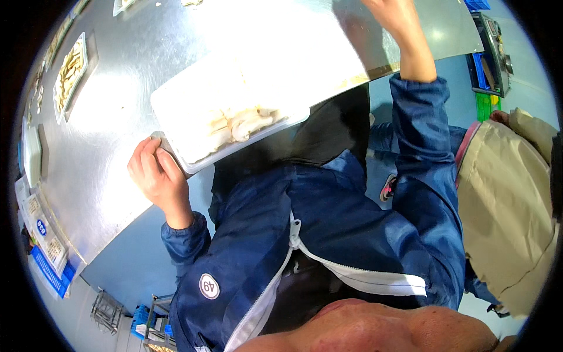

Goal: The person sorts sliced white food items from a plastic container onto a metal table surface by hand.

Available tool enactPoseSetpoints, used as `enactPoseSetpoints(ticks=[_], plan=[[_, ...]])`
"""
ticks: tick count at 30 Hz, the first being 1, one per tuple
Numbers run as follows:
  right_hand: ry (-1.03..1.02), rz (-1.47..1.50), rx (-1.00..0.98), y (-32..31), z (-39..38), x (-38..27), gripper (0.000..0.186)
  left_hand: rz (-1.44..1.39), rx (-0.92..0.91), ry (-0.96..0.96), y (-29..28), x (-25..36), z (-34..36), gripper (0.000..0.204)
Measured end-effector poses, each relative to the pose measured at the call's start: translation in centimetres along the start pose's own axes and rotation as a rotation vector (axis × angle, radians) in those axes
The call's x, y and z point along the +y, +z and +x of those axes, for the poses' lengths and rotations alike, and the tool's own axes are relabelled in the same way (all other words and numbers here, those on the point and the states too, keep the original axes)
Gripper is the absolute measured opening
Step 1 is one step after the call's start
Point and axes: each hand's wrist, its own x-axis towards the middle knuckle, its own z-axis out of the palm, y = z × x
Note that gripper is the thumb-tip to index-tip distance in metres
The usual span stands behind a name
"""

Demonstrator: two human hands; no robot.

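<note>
A white plastic tray (170,108) sits at the near edge of the steel table, its front rim overhanging the edge. Pale pieces that look like sliced mushrooms (246,123) lie along its near side; glare washes out the rest. Beside the tray's left corner is my left hand (157,173), its fingers curled together by the table edge. A small dark bit shows at its fingertips, too unclear to name. My right hand (394,14) reaches far over the table at the upper right. The top of the picture cuts off its fingers, so what it touches is hidden.
The steel table (126,64) carries another tray of pale strips (70,76) at the left. Printed packets (44,229) hang by its left end. A person in a beige garment (507,199) stands close on my right. A rack with blue bins (146,322) is at the lower left.
</note>
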Motion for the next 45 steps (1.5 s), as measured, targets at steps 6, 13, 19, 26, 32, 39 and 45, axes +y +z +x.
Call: enactPoseSetpoints(ticks=[6,13,19,26,32,39,45], plan=[[0.043,-0.351,0.019,2.3,3.8,4.1,0.04,0.016,-0.003,0.001,-0.2,0.0,-0.2,0.016],[0.19,-0.425,-0.157,2.9,8.1,5.4,0.044,0.002,-0.015,-0.019,0.1,0.0,-0.4,0.017],[0.177,-0.356,-0.199,2.8,8.0,3.2,0.043,0.018,-0.013,-0.03,-0.1,-0.1,-0.6,0.018],[0.269,-0.128,-0.129,2.6,8.0,4.4,0.032,0.02,-0.009,-0.011,-0.2,0.1,-0.2,0.015],[0.235,0.086,-0.112,1.1,8.2,8.7,0.026,0.003,-0.013,-0.021,0.1,-0.2,-0.4,0.017],[0.246,0.41,-0.202,0.2,5.2,7.1,0.019,0.003,-0.014,-0.017,-0.1,0.1,-0.3,0.016],[0.21,0.184,-0.179,0.0,-0.3,-0.7,0.025,-0.012,-0.015,-0.005,0.1,0.1,0.1,0.017]])
